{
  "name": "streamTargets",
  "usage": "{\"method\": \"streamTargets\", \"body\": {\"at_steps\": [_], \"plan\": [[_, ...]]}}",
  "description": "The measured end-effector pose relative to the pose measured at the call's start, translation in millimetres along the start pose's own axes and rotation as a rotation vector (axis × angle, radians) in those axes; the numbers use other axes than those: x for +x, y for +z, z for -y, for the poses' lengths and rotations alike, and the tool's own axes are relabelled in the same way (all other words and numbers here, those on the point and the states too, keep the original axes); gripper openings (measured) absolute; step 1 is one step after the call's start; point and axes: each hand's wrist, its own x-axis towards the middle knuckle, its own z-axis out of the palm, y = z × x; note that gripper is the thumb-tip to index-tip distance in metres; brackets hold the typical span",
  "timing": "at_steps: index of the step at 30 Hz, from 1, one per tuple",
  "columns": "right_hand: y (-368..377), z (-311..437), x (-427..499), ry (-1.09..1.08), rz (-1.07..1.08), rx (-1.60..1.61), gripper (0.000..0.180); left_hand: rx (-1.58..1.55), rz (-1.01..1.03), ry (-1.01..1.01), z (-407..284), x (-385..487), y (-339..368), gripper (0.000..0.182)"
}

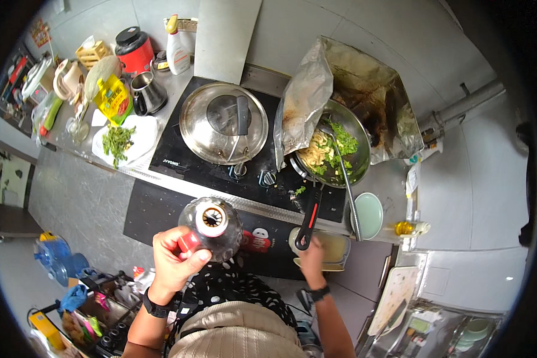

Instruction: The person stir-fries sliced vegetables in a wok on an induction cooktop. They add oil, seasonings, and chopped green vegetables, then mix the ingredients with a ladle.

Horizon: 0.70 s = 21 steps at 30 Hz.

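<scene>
In front of my body, my left hand (179, 257) grips a red cap (189, 242) beside the uncapped mouth of a clear plastic bottle (226, 250). The inside of the mouth looks dark; whether cap and bottle are joined is unclear. Below the end of the wok's black handle (311, 219) is my right hand (312, 260), blurred. Its fingers are partly hidden, so I cannot tell what they hold. Near it sits a pale yellowish container (333, 248). The wok (362, 156) contains noodles (315, 152) and chopped greens (345, 142), with a metal utensil (347, 183) leaning in it.
A lidded pan (223, 123) occupies the black hob's (174, 147) left side. A foil splash guard (304, 103) surrounds the wok's back. Right of the hob are a green bowl (369, 215) and an oil bottle (405, 228). Greens lie on a white plate (145, 134) at left.
</scene>
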Motion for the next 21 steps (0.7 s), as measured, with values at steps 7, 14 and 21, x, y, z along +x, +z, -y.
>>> {"method": "streamTargets", "body": {"at_steps": [7,14,21], "plan": [[103,73,125,-0.143,-0.266,0.282,0.036,0.073,-0.069,-0.055,-3,4,-6,0.032],[114,80,165,0.058,-0.244,0.283,0.022,0.119,-0.145,-0.051,-12,3,-24,0.03],[120,72,164,0.047,-0.236,0.293,0.023,0.172,-0.113,-0.025,-15,12,-27,0.03]]}}
